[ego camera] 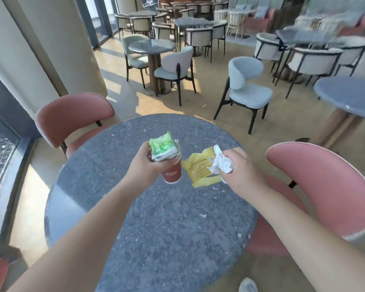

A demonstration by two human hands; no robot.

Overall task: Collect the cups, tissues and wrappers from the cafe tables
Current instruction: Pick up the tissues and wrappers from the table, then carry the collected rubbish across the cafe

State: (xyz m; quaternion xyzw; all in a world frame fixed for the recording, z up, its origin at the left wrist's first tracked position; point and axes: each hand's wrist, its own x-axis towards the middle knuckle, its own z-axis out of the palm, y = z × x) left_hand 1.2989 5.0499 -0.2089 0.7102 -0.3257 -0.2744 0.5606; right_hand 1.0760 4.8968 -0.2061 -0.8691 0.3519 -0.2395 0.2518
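both hands are up over the round grey speckled bench [156, 218] here, each one full. the left hand [144, 163] has its fingers curled around a red paper cup [171, 172], and the cup is tilted with its base pointing down toward the bench, so it looks lifted rather than standing. stuffed into the cup's mouth, right above those fingers, is a green and white wrapper [161, 147] that sticks well out past the rim. the right hand [238, 168] is just beside it, fingers closed over a crumpled white tissue [219, 164], and the tissue bulges out on the side of the fingers facing the cup. pinched in with it is a yellow wrapper [198, 168], which fans out from the fingertips toward the cup and nearly reaches it, though i can't tell if the two actually touch. there are a few tiny pale scraps on the bench, one just below the right hand's fingers and another further back toward the camera. around the bench sit pink chairs, one [72, 116] out past the left hand and one [320, 192] right beside the right forearm. further off there's a light blue chair [247, 85] and more round tables with grey and cream seats, the far right ones too blurred to make out. a white shoe [248, 285] shows at the bottom edge.
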